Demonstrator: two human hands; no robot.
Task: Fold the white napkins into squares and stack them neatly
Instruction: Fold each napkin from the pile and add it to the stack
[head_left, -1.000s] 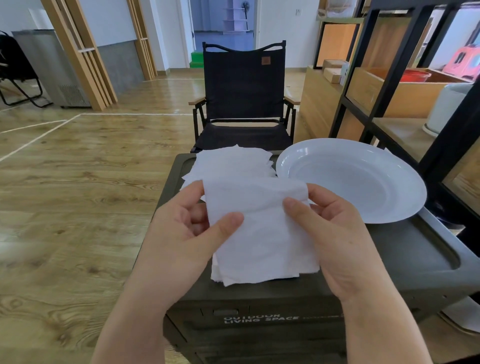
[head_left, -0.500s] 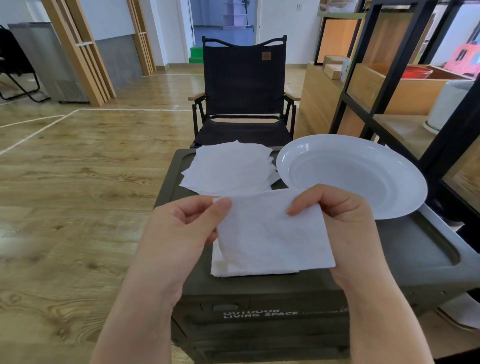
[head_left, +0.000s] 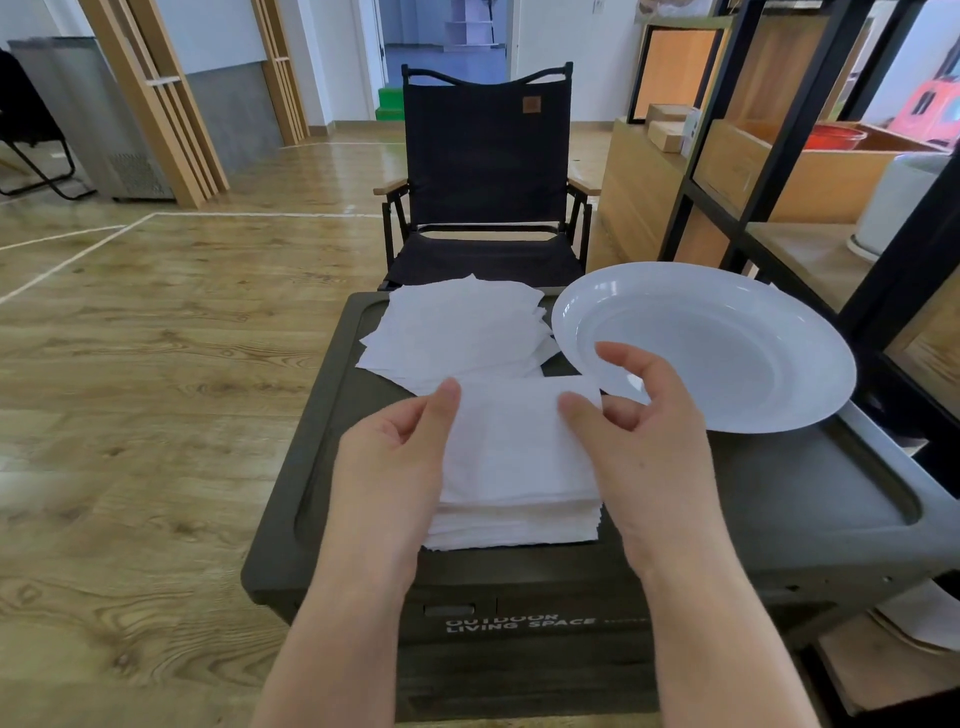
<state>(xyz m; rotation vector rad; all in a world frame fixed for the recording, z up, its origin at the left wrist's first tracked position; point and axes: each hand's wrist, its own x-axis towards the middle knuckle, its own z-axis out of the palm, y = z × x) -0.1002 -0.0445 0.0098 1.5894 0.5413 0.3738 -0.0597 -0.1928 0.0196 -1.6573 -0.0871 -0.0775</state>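
Wooden-floored room, dark storage box (head_left: 779, 499) as table — left hand (head_left: 395, 467) and right hand (head_left: 639, 441) pinch a folded napkin (head_left: 519, 441) atop the near stack (head_left: 514, 525), unfolded napkins (head_left: 457, 327) at twelve o'clock — square its edges before letting go.

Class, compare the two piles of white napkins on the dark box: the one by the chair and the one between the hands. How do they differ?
The far pile of napkins is fanned out with its corners askew, while the near stack of folded napkins has its edges lined up. The far pile spreads wider and looks flatter; the near stack is narrower and taller. No hand touches the far pile; the left hand and right hand flank the near stack. Both are white and lie on the dark box.
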